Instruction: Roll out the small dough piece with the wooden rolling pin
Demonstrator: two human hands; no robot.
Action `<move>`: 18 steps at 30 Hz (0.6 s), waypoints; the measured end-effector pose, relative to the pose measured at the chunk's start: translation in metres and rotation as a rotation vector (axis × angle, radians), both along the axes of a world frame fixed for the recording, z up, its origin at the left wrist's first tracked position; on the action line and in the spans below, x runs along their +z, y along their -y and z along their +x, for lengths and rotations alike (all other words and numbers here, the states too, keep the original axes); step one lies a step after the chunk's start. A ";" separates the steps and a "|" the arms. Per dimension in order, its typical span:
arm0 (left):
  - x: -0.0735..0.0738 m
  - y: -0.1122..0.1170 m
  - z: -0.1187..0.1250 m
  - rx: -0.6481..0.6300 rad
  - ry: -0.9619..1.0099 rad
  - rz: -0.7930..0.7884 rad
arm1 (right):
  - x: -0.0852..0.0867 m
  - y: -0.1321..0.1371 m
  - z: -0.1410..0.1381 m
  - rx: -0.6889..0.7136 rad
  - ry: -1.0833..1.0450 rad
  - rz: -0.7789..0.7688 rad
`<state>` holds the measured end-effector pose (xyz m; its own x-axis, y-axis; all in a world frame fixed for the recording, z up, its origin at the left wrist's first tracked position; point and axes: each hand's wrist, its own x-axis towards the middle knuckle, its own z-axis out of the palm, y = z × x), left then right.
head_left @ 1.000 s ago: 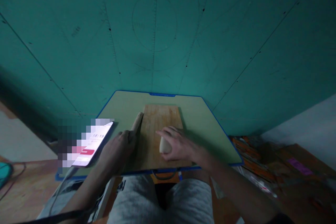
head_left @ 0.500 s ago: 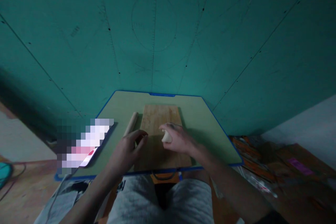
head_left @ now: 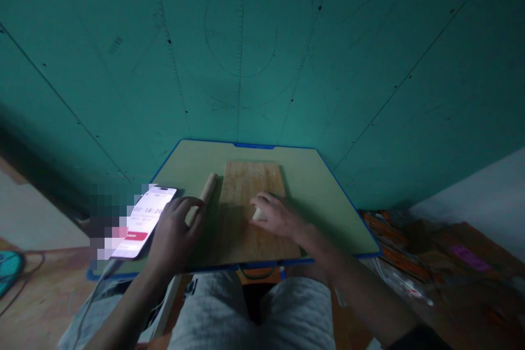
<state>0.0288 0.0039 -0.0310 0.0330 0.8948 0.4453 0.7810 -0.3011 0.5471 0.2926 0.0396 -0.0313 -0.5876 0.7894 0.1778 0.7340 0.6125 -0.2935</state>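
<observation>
A wooden board [head_left: 250, 197] lies on a pale green lap table with a blue rim [head_left: 311, 186]. My right hand [head_left: 279, 216] presses down on a small pale lump of dough [head_left: 257, 213] on the board, fingers curled over it. A wooden rolling pin [head_left: 206, 190] lies along the board's left edge. My left hand [head_left: 174, 232] rests over the pin's near end, fingers loosely curved and apart.
A lit phone [head_left: 143, 221] lies at the table's left side, a cable running off it. A teal wall rises just behind the table. Papers and packets [head_left: 394, 246] litter the floor at right. My grey-clad knees [head_left: 254, 311] sit under the table.
My left hand moved from near the board back left onto the rolling pin's near end. My right hand lowered the dough and now presses it onto the board.
</observation>
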 end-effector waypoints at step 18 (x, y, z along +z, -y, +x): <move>-0.004 -0.038 0.070 -0.609 -0.203 -0.154 | 0.000 0.019 0.035 -0.189 -0.223 -0.191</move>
